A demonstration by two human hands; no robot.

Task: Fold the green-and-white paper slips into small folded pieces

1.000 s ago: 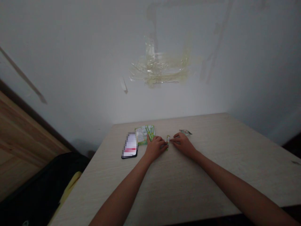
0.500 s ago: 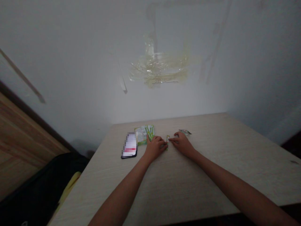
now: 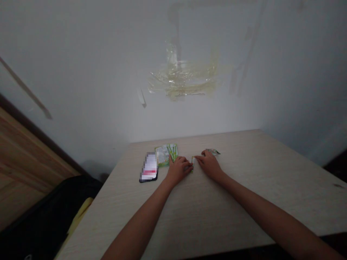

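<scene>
On the table between my hands lies a small, narrow green-and-white strip, too small to read. My left hand rests to its left, curved fingers gripping its lower part against the tabletop, the thumb reaching up beside the green packets. From the other side, my right hand touches the strip's top end with a stretched fingertip, its fingers apart. Several green-and-white printed packets lie overlapping beyond my left hand. Just behind my right hand is a small crumpled shiny wrapper, partly covered by its fingers.
A phone with a lit, blurred screen lies left of my left hand, against the packets. The pale wooden table meets a wall bearing old tape. Dark fabric and a yellow cloth are at the lower left.
My right fingertip has moved slightly up and away along the strip, toward its top end. My left hand stays where it was.
</scene>
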